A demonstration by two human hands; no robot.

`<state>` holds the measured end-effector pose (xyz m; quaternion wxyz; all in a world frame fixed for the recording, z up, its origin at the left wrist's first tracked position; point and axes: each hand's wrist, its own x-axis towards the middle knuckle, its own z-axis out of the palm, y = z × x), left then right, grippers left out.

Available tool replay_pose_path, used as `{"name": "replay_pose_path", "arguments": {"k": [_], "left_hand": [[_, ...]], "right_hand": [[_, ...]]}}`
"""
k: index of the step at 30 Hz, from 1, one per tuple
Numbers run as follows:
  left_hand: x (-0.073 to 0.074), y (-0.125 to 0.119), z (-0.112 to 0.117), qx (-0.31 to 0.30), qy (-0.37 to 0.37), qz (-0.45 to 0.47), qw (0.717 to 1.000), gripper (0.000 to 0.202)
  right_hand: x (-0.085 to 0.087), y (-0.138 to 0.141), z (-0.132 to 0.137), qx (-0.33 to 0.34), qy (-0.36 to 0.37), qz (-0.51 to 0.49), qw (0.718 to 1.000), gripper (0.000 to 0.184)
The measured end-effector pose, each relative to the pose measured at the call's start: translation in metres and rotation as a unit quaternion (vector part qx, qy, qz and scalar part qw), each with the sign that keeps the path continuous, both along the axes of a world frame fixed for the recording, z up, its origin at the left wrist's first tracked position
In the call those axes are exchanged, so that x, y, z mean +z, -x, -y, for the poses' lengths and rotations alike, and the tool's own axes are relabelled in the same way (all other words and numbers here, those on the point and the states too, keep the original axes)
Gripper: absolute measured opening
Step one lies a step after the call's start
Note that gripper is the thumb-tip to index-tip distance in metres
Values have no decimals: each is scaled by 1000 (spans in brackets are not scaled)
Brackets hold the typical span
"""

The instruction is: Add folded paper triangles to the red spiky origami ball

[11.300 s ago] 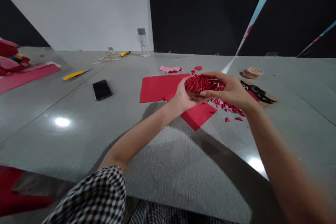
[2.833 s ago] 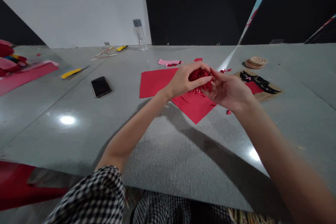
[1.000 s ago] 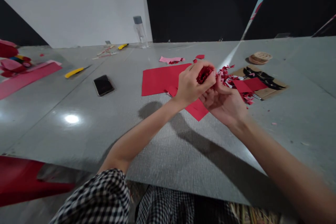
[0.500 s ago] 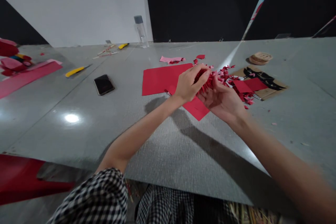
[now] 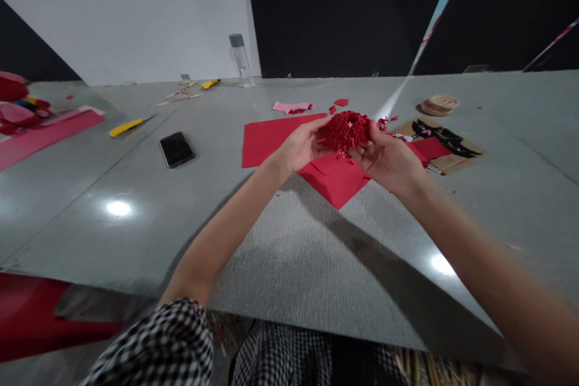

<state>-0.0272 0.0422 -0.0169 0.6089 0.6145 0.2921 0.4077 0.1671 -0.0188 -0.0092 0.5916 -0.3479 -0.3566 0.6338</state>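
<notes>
A spiky red ring of folded paper pieces (image 5: 346,129) is held up above the grey table (image 5: 280,265), between both my hands. My left hand (image 5: 298,146) cups it from the left, fingers curled under its edge. From the right, my right hand (image 5: 386,157) holds the other side with its fingers around the rim. Below them lie a red paper sheet (image 5: 271,139) and a smaller red square (image 5: 337,181). Loose red folded bits (image 5: 386,122) are scattered just behind my right hand.
A black phone (image 5: 176,149) lies to the left, with a yellow knife (image 5: 125,127) beyond it. A clear bottle (image 5: 239,55) stands at the back. At right sit a brown card with black scraps (image 5: 452,145) and a round wooden stack (image 5: 438,104). Pink paper (image 5: 31,139) is far left.
The left hand has come off the top of the red paper piece and now cups its left side. The piece has turned so that its ring shape faces me.
</notes>
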Motion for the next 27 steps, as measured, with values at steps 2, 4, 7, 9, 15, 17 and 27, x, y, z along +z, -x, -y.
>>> {"name": "replay_pose_path", "arguments": {"k": [2,4,7,9,15,17,27], "left_hand": [[1,1,1,20,-7,2,1000,37],[1,0,1,41,0,10,999,35],[1,0,2,56,25,30,998,34],[1,2,4,59,41,39,997,34],[9,2,10,34,80,74,994,31],[12,-1,14,4,75,79,994,36],[13,-8,37,-10,36,146,989,44]], "right_hand": [[3,0,0,-3,10,5,1000,18],[9,2,1,-10,25,-4,1000,17],[17,4,2,-14,42,-41,998,21],[19,4,2,-16,57,-56,997,22],[13,-3,-1,-6,12,-26,1000,12],[14,-7,-1,-5,-8,-4,1000,10],[28,-17,8,-13,-50,90,995,9]]}}
